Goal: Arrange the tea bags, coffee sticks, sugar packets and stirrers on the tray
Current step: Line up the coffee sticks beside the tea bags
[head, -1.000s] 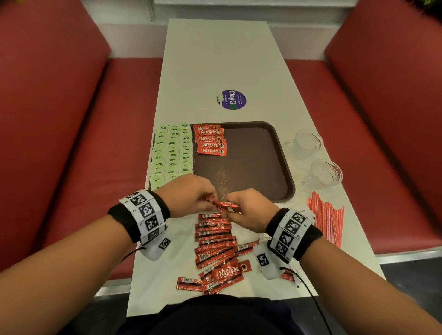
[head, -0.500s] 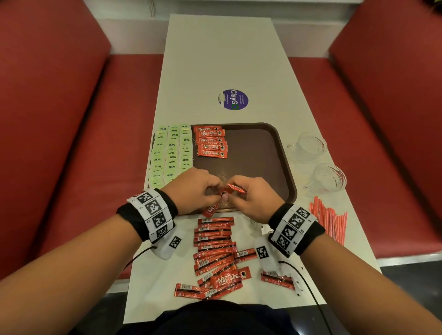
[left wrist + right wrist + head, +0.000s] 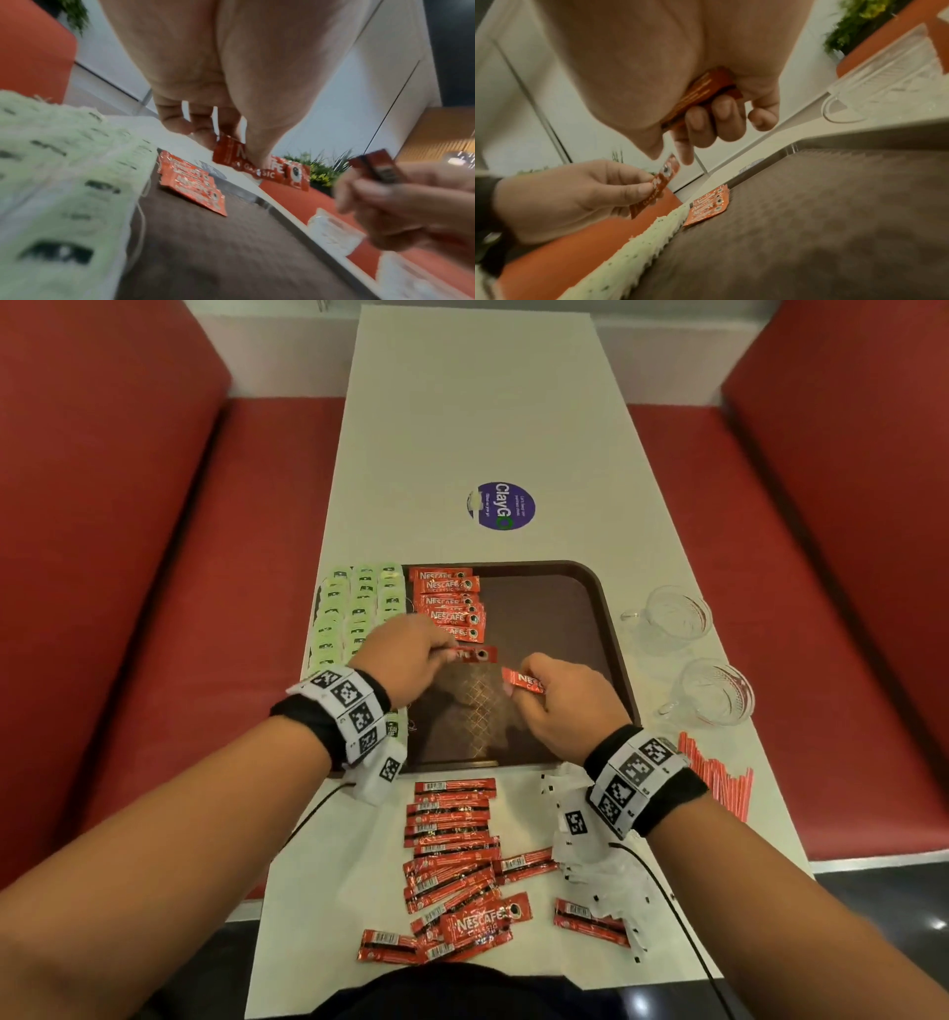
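A brown tray (image 3: pixel 580 588) lies mid-table, with rows of pale green tea bags (image 3: pixel 354 608) along its left side and a column of red coffee sticks (image 3: pixel 452 603) beside them. My left hand (image 3: pixel 405 660) pinches one red coffee stick (image 3: pixel 475 654) (image 3: pixel 262 168) just below that column, above the tray. My right hand (image 3: pixel 560 701) grips another coffee stick (image 3: pixel 521 680) (image 3: pixel 703 95) over the tray's middle. Several more coffee sticks (image 3: pixel 452 834) lie on the table in front of the tray. Red stirrers (image 3: pixel 719 778) lie at the right edge.
Two clear glass cups (image 3: pixel 672 613) (image 3: pixel 714 693) stand right of the tray. White sugar packets (image 3: pixel 590 860) lie under my right wrist. A purple round sticker (image 3: pixel 500 505) marks the white table (image 3: pixel 477 403) beyond the tray. Red bench seats (image 3: pixel 128 557) flank both sides.
Both hands have moved forward from the table's front pile to above the tray and drawn apart, each now carrying its own coffee stick.
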`<state>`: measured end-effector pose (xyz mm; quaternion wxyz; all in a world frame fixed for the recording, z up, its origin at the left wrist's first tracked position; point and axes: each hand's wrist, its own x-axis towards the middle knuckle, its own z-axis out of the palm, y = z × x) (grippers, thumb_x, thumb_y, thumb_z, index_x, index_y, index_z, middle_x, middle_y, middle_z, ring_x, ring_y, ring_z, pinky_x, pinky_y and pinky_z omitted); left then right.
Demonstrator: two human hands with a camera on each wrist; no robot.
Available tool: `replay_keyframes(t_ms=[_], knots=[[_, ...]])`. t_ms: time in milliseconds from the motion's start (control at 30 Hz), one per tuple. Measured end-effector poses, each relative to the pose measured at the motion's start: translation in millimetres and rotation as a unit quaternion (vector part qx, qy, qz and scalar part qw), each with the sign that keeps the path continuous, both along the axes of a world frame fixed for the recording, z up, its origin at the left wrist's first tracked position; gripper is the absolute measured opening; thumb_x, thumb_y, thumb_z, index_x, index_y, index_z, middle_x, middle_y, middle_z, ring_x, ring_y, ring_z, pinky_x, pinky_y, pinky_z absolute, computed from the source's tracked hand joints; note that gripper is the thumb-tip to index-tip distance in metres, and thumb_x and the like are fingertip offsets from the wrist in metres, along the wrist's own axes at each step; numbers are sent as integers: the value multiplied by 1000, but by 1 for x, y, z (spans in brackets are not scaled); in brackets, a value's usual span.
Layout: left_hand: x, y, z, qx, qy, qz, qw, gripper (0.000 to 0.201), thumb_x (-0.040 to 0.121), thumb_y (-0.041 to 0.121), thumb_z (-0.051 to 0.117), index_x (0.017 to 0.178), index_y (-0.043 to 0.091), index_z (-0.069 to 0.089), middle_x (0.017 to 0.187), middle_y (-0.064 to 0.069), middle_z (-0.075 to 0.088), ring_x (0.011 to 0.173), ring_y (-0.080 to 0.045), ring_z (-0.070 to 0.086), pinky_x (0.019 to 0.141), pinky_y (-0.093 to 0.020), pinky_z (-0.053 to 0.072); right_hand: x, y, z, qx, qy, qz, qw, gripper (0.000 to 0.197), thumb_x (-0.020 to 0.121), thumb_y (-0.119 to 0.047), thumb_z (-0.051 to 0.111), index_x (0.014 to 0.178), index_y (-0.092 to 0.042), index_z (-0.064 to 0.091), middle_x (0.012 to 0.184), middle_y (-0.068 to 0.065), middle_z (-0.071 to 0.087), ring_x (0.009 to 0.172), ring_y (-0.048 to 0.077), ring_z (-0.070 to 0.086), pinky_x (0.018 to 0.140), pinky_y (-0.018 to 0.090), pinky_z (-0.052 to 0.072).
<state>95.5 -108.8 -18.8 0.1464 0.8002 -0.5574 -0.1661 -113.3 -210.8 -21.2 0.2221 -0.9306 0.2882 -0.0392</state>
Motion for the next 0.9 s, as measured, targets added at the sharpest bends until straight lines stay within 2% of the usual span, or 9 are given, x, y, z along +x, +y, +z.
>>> replay_keyframes(t_ms=[67,133,233,300,467,667,767,833,900], knots=[[13,-16,-8,51,-55,15,997,23,101,31,55,114,21,71,105,0,66,96,-21,61,91,-41,51,0,-4,0,-49,24,12,998,38,96,-61,37,87,-27,51,70,-9,52,63,11,52,66,35,45],[23,-29,-16,99,-91,22,991,18,98,34,59,110,27,70,106,1,69,97,-21,63,92,-40,51,1,-6,0,-73,33,21,997,44,95,-64,28,82,-26,48,70,-9,49,62,12,50,66,35,43],[31,-46,-23,149,-117,36,981,9,92,39,67,95,32,65,100,4,68,97,-20,62,91,-38,48,1,-10,3,-73,33,32,996,37,96,-50,25,77,-24,43,68,-7,45,61,15,46,64,36,40],[34,-54,-28,167,-133,39,976,12,91,43,67,89,33,61,98,5,66,98,-21,62,90,-38,46,2,-12,6,-64,38,38,997,29,92,-42,26,77,-22,41,68,-6,44,61,18,45,63,36,35],[37,-68,-37,169,-164,58,970,16,88,48,69,93,33,69,104,4,67,106,-23,60,93,-40,45,5,-14,8,-22,32,38,999,22,90,-36,30,70,-27,32,66,-5,42,59,16,42,63,34,29],[39,-73,-35,159,-143,69,974,17,86,47,71,94,32,69,105,1,67,106,-24,60,95,-42,47,6,-17,3,13,48,45,998,16,96,-20,43,80,-19,42,75,-5,43,65,18,44,66,38,39],[36,-71,-28,113,-118,61,985,20,89,49,66,92,29,70,97,2,69,97,-22,63,88,-41,52,6,-20,0,49,58,57,996,13,101,-19,43,99,-14,55,91,-2,47,74,23,53,72,41,47],[27,-67,-17,50,-62,30,996,27,94,50,59,94,26,71,92,6,69,89,-17,62,81,-35,51,7,-23,-2,56,62,68,994,19,103,-21,43,112,-14,59,98,-4,46,80,23,56,75,38,47],[12,-59,0,-3,13,-26,1000,29,95,50,56,98,26,72,93,11,68,87,-11,61,78,-30,47,9,-25,-3,53,59,78,994,21,104,-21,43,115,-15,60,101,-5,45,82,21,55,76,37,46]])
